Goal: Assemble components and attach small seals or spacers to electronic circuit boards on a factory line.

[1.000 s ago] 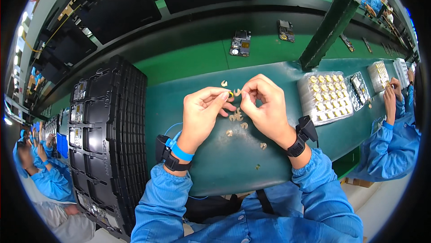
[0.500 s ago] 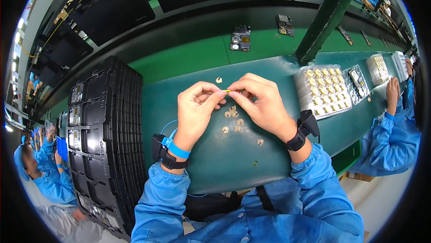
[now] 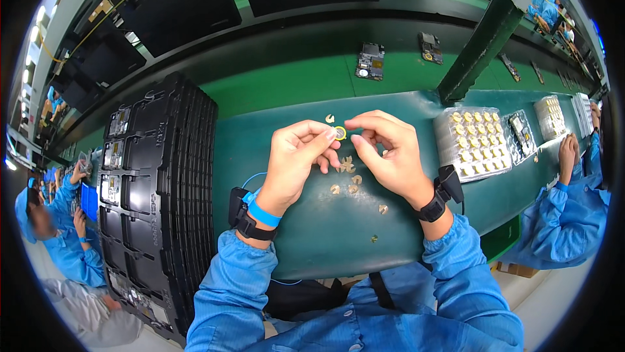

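Observation:
A small coin cell with a yellow rim (image 3: 340, 133) is pinched between the thumb and forefinger of my left hand (image 3: 294, 160). Just to its right hovers my right hand (image 3: 396, 157), thumb and forefinger apart, with nothing visible in its fingers. Beneath and between the hands, several small beige notched discs (image 3: 354, 189) lie scattered on the dark green mat (image 3: 338, 235). Another beige notched piece (image 3: 330, 118) rests beyond my left fingertips. One tiny greenish bit (image 3: 374, 239) lies nearer the mat's front edge.
Stacked black trays (image 3: 150, 189) stand at left. Right of my hands sits a clear blister tray (image 3: 472, 144) of yellow round cells, beside a bagged circuit board (image 3: 521, 132). Circuit boards (image 3: 370, 61) lie on the green strip behind a slanted post (image 3: 478, 43). A co-worker's hand (image 3: 568, 157) is at right.
My right fingers have come off the coin cell, which my left hand now holds alone with its flat face turned into view. The whole view has shifted slightly.

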The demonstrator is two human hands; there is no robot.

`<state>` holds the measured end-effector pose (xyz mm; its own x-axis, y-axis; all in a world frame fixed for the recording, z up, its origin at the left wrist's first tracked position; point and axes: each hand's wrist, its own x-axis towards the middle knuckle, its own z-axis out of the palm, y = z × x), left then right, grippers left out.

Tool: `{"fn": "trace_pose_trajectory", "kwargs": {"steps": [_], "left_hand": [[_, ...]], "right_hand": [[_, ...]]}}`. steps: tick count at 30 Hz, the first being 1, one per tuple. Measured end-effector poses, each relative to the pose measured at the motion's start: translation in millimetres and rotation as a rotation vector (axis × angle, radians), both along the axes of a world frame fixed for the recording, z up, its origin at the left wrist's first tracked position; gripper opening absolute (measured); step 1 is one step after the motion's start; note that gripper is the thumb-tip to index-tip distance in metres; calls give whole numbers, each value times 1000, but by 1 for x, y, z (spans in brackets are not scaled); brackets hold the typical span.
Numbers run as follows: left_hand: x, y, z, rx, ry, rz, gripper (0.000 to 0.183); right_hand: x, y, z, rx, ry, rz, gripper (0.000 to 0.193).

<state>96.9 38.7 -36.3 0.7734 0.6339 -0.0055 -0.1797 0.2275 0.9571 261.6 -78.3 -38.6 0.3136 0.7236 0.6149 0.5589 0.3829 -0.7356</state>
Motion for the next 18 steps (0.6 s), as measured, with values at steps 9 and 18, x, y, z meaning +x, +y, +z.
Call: {"fn": "trace_pose_trajectory", "kwargs": {"steps": [9,18], "left_hand": [[4,-1,-9,236,52,39,22],[6,14,-20,209,129,295,28]], "right_hand": [[2,6,-19,-204,373,136,13],[79,77,-20,-345,-265,-691,60]]}}
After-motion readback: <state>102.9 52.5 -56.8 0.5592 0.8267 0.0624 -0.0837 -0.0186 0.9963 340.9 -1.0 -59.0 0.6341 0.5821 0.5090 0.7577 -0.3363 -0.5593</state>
